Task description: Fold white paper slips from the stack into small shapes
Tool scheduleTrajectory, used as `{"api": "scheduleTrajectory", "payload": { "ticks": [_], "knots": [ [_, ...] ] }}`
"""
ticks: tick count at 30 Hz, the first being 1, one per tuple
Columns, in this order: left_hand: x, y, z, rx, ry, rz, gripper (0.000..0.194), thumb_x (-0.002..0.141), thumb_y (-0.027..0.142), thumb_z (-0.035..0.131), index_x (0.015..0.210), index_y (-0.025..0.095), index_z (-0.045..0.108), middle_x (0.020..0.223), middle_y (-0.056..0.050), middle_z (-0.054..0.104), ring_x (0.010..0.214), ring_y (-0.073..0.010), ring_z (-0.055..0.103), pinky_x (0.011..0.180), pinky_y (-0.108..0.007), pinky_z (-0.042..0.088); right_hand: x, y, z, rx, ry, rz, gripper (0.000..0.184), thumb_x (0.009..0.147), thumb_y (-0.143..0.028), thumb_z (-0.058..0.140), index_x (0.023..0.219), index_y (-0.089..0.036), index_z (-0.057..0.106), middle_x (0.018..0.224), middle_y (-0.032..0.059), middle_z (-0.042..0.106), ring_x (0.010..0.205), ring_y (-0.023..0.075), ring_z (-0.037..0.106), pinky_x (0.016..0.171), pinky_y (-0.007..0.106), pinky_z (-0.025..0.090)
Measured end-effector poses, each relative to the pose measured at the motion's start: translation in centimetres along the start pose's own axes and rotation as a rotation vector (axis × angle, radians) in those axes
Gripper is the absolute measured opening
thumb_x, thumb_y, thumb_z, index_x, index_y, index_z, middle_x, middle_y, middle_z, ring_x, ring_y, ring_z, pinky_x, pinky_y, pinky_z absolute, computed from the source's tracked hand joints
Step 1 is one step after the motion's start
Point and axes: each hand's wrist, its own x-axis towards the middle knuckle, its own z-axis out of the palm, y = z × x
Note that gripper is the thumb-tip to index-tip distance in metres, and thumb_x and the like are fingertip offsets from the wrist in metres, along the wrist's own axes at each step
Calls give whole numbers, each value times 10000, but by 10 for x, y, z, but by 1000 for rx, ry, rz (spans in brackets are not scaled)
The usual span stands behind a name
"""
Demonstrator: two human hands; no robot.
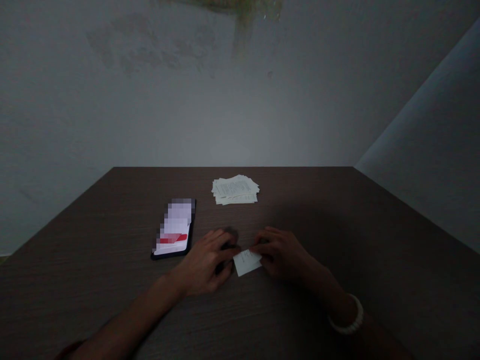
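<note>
A small white slip of paper [246, 265] with faint print lies low over the table between my two hands. At its left edge my left hand [210, 260] is closed, thumb and fingers pinching the paper. On the opposite side my right hand [279, 252] pinches its upper right part, fingers curled and partly hiding it. Whether the slip is folded cannot be made out in the dim light. Beyond the hands sits a loose pile of printed paper slips [236, 189], their edges unevenly fanned.
A lit smartphone [174, 227] with a blurred screen lies just left of my left hand. The dark wooden table [93, 225] runs back to a stained grey wall [240, 110]. Another wall surface slants along the right.
</note>
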Motion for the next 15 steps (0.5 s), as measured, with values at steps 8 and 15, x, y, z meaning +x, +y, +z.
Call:
{"api": "scheduleTrajectory", "payload": {
  "ticks": [8, 15],
  "knots": [
    [-1, 0, 0, 26, -17, 28, 405, 788, 147, 497, 1168, 210, 622, 1078, -98, 530, 991, -275, 485, 856, -469, 428, 0, -5, -7, 58, -15, 21, 285, 794, -155, 564, 1035, -246, 686, 967, 35, 587, 911, 181, 505, 705, 288, 375],
    [0, 3, -2, 55, 13, 61, 437, 756, 144, 514, 1173, 215, 623, 1070, -94, 540, 991, -273, 497, 853, -451, 443, 1, -3, 4, 40, 42, 32, 182, 901, -321, 563, 999, -235, 689, 939, 33, 604, 895, 175, 508, 686, 285, 362]
  ]
}}
